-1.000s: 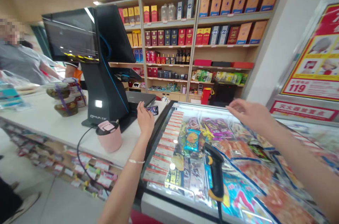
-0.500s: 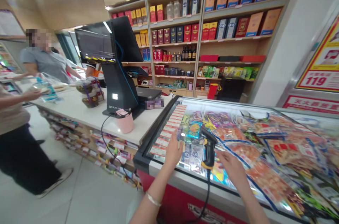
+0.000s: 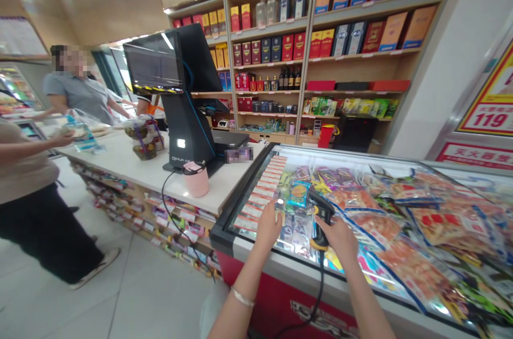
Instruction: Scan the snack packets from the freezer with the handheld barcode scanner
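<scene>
My right hand [image 3: 340,238] is closed round the handle of a black and yellow barcode scanner [image 3: 323,221]. The scanner stands head up over the glass top, and its cable [image 3: 320,288] hangs down the front of the freezer. Close to the scanner's left, my left hand [image 3: 269,225] has its fingers bent together at a small shiny clear thing, whose kind I cannot make out. Just beyond those fingertips shows a blue snack packet [image 3: 298,193]; whether it is in the hand or under the glass is unclear.
The chest freezer [image 3: 240,247] holds many bagged foods [image 3: 444,224]. Left of it, a white counter [image 3: 176,189] bears a checkout terminal [image 3: 188,130], a pink cup [image 3: 196,181] and tied jars [image 3: 142,141]. Two people [image 3: 80,90] are at the left. Stocked shelves [image 3: 266,93] line the back.
My right hand has gone from beside the scanner, fingers loose, to a grip on its handle. My left hand stays in about the same place. The view has shifted slightly.
</scene>
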`<state>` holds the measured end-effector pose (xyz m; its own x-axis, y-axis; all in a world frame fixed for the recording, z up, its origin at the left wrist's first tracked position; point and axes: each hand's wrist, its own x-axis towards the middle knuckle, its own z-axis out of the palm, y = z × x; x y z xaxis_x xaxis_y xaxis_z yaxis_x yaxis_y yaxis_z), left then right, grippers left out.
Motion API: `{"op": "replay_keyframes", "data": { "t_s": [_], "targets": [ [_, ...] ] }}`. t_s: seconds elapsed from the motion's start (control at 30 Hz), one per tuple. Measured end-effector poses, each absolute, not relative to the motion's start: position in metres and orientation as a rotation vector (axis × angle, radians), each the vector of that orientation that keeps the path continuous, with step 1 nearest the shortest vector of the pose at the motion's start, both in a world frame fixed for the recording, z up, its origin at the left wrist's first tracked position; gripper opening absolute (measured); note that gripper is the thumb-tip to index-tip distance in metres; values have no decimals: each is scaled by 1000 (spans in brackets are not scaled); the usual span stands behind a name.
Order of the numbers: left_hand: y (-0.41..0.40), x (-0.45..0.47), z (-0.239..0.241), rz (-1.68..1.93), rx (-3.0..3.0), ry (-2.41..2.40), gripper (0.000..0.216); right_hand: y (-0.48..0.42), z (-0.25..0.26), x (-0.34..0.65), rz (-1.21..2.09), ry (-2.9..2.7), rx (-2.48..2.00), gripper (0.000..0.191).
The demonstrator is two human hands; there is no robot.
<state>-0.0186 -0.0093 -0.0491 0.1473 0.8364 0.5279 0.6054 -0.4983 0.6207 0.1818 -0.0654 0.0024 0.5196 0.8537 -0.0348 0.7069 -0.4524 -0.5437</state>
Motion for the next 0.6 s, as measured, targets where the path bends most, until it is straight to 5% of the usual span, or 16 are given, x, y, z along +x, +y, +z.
{"op": "replay_keyframes", "data": {
  "t_s": [0.23,0.6],
  "targets": [
    [-12,-19,-47,1278,2155,1369,38,-62,2,178,336,-1305,-2343,58],
    [-15,-18,-41,1217,2198,1333,36,-61,-3,188,468,-1138,-2011,33]
  ]
}}
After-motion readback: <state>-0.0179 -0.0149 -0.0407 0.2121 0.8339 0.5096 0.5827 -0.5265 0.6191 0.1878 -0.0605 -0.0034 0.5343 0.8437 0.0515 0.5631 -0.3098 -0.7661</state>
